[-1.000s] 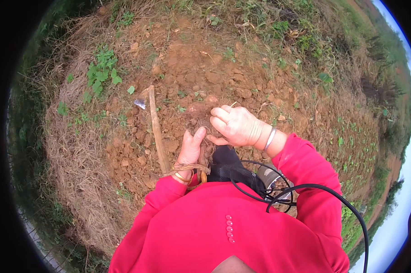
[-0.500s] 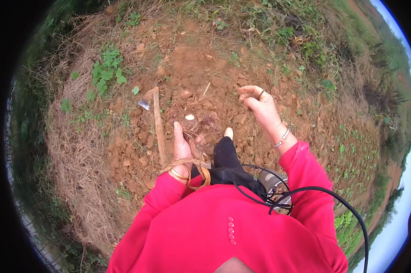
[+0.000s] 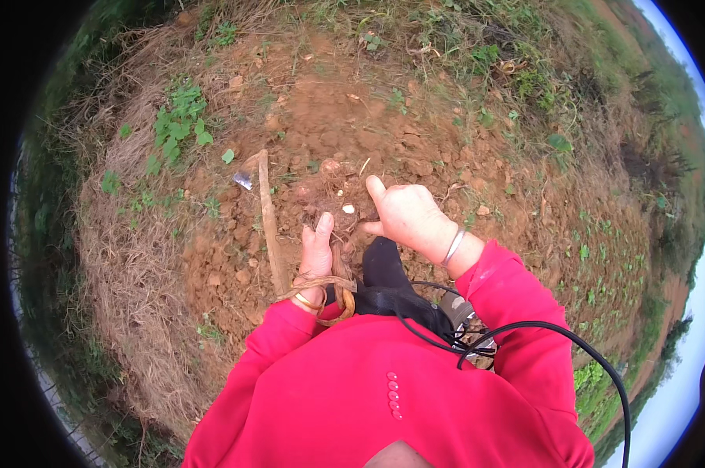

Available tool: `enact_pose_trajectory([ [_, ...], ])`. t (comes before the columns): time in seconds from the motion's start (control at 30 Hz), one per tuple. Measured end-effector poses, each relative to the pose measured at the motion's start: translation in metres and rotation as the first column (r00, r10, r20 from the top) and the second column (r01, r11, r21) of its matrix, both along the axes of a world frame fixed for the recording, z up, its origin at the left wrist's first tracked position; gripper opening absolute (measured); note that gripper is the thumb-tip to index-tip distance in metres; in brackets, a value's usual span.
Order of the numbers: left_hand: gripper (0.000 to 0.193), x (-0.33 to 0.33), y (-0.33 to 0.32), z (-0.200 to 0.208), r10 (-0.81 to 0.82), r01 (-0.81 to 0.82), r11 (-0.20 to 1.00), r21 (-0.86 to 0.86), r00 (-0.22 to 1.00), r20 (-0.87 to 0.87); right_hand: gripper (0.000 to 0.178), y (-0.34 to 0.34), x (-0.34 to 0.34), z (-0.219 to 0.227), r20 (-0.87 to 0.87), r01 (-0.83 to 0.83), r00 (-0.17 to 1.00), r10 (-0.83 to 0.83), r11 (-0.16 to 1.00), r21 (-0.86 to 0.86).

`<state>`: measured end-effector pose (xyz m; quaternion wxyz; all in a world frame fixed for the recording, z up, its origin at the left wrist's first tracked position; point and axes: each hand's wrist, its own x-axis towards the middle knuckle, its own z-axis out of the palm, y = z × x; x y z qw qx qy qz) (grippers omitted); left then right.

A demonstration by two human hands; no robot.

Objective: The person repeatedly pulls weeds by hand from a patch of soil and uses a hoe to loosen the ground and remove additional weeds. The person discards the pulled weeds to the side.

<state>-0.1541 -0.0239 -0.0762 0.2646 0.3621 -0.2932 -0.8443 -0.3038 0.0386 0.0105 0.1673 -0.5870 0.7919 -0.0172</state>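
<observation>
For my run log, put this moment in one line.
left hand: holding brown stalk | right hand: beside root clump, contact unclear | hoe: on soil, left of both hands

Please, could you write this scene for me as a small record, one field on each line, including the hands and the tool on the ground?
Left: bare left hand holds dry brown twisted stems; one strand crosses its wrist
Right: bare right hand, index finger and thumb apart, beside a brown root clump with a round white spot; contact unclear
Tool: straight wooden handle with shiny metal blade, lying left of the hands
Ground: loose reddish-brown soil; straw-coloured dry grass at left
</observation>
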Motion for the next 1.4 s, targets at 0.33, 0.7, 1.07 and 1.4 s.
enact_pose_trajectory([
  [0.33, 0.048, 0.012, -0.004, 0.001, -0.077, 0.076, 0.996, 0.054, 0.997, 0.017, 0.049, 0.002, -0.030, 0.006, 0.141, -0.263, 0.954, 0.264, 0.964, -0.026],
  [0.7, 0.088, 0.015, -0.019, 0.010, -0.073, 0.088, 0.903, 0.420, 0.996, -0.052, 0.048, 0.012, -0.040, 0.006, 0.983, 0.554, -0.082, -0.162, 0.813, 0.180],
  [1.07, 0.087, 0.024, -0.044, -0.021, -0.124, 0.261, 0.854, 0.449, 0.942, -0.313, 0.036, 0.144, -0.070, -0.050, 0.923, 0.876, -0.381, 0.052, 0.338, 0.343],
  [1.4, 0.075, 0.017, -0.049, -0.038, -0.150, 0.272, 0.897, 0.350, 0.929, -0.339, 0.026, 0.362, 0.001, -0.118, 0.820, 0.778, -0.568, -0.071, -0.371, 0.507],
])
